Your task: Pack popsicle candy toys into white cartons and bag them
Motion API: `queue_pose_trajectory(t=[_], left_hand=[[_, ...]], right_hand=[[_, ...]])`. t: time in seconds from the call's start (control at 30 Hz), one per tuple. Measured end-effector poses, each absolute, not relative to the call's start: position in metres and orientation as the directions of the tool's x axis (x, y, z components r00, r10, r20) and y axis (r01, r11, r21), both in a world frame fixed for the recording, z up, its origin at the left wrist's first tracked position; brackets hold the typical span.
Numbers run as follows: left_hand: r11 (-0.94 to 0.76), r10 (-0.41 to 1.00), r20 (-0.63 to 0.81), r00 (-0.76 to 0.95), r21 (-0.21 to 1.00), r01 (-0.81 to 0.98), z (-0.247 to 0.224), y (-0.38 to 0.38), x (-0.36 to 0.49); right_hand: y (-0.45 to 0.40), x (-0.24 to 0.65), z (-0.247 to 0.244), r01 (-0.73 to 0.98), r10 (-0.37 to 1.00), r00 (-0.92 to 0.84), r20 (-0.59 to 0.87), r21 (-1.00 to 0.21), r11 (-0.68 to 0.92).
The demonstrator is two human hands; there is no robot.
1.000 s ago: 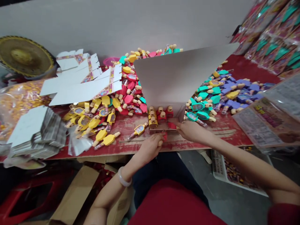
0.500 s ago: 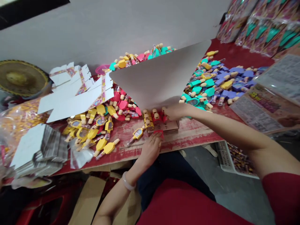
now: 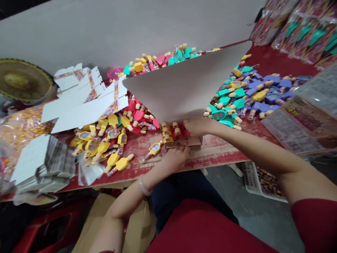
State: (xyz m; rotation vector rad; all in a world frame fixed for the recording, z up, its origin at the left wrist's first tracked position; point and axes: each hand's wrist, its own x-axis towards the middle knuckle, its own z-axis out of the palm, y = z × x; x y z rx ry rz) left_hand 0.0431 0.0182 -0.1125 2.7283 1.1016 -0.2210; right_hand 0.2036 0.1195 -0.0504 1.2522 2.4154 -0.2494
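Observation:
A low cardboard box [image 3: 194,141] stands at the table's front edge, its big pale lid [image 3: 179,89] raised behind it. Inside are yellow toys [image 3: 166,134] on the left and red toys [image 3: 176,131] beside them, each with a cream knob. My right hand [image 3: 196,126] reaches into the right part of the box, its fingers closed at a red toy and partly hidden. At the box's front wall is my left hand [image 3: 176,159], fingers bent together; whatever they hold is hidden. A single yellow toy [image 3: 154,149] with a clear tube lies left of the box.
Heaps of yellow toys [image 3: 104,144], green toys [image 3: 223,102] and purple toys [image 3: 273,82] surround the box. Flat white carton blanks [image 3: 81,109] and a carton stack [image 3: 39,165] lie left. Packed bags [image 3: 300,137] stand right; a white basket [image 3: 251,179] is on the floor.
My left hand has moved right and up against the box front; the red piece seen at its fingers is no longer visible. My right hand stays in the box.

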Motion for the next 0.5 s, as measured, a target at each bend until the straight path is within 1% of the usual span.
queue_pose_trajectory(t=[0.07, 0.17, 0.23, 0.33, 0.37, 0.43, 0.5], left_hand=[[-0.663, 0.687, -0.258, 0.679, 0.161, 0.732, -0.096, 0.037, 0.048], [-0.588, 0.727, -0.292, 0.621, 0.201, 0.783, -0.079, 0.062, 0.05], [-0.563, 0.731, -0.307, 0.61, 0.234, 0.792, -0.076, 0.077, 0.048], [-0.578, 0.684, -0.338, 0.646, 0.288, 0.763, -0.084, 0.095, 0.043], [-0.588, 0.665, -0.358, 0.655, 0.289, 0.755, -0.088, 0.099, 0.041], [-0.598, 0.668, -0.371, 0.646, 0.25, 0.762, -0.097, 0.1, 0.039], [-0.592, 0.726, -0.29, 0.623, 0.197, 0.782, -0.104, 0.093, 0.037]], right_hand=[[0.12, 0.212, -0.05, 0.828, 0.75, -0.483, -0.452, 0.043, 0.559], [0.124, 0.219, -0.048, 0.845, 0.751, -0.445, -0.488, 0.049, 0.533], [0.126, 0.218, -0.045, 0.842, 0.745, -0.446, -0.496, 0.051, 0.538], [0.124, 0.206, -0.041, 0.844, 0.757, -0.442, -0.481, 0.062, 0.532], [0.123, 0.2, -0.042, 0.844, 0.764, -0.446, -0.465, 0.066, 0.533], [0.122, 0.19, -0.049, 0.836, 0.773, -0.474, -0.421, 0.062, 0.545], [0.12, 0.185, -0.059, 0.829, 0.775, -0.503, -0.384, 0.04, 0.558]])
